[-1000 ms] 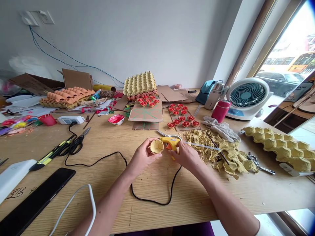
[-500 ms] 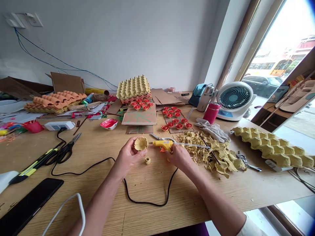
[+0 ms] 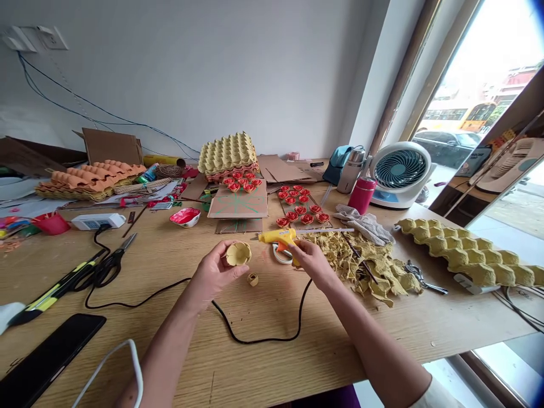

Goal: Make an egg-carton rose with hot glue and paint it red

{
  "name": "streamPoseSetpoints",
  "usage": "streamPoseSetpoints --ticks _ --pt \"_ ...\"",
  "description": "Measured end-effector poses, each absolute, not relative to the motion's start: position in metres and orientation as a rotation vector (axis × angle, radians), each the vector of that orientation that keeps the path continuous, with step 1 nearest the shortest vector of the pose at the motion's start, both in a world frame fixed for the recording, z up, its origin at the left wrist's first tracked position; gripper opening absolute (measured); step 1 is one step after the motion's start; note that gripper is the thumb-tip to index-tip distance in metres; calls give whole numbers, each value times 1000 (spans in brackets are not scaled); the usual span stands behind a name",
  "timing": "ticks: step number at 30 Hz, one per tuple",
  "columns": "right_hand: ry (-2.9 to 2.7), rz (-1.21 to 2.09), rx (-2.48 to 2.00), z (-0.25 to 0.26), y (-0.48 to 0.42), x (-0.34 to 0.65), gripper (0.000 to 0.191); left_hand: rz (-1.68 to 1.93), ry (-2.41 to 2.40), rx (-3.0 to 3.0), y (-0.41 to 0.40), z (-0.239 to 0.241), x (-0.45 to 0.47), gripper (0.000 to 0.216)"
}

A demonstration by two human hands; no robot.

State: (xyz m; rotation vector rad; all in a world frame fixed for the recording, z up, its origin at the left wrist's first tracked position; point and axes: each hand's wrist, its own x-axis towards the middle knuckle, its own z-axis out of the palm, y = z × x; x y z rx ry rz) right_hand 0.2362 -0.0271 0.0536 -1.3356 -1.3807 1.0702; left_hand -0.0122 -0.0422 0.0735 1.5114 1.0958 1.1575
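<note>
A wide wooden table carries craft clutter, with a heap of torn egg-carton scraps at the right. The right hand grasps a yellow hot glue gun by its handle, nozzle pointing left, and its black cord trails over the table. The left hand holds an egg-carton flower just above the table, fingers curled round its base. The flower looks light, thin and easily crushed, best pinched gently from underneath. A small rolled bud lies just beside it.
</note>
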Motion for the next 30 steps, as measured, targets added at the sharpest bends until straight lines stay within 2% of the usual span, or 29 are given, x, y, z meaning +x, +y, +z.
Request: streamPoseSetpoints --ticks 5,9,12,17,23,30 --pt "-1108 1218 -993 65 -34 237 46 1137 1183 1590 -39 65 -11 50" --pt "-980 1309 -817 73 -37 241 40 957 1345 1921 -48 51 6 38" --pt "-899 1402 -684 77 -40 242 33 878 1370 2210 -55 41 19 39" --pt "-938 1423 -645 78 -45 237 29 768 1415 2532 -57 28 27 43" --pt "-970 1465 -657 73 -45 233 31 602 1529 2565 -54 25 27 41" --pt "-990 1446 -674 74 -46 233 32 566 1562 2378 -47 30 9 66"
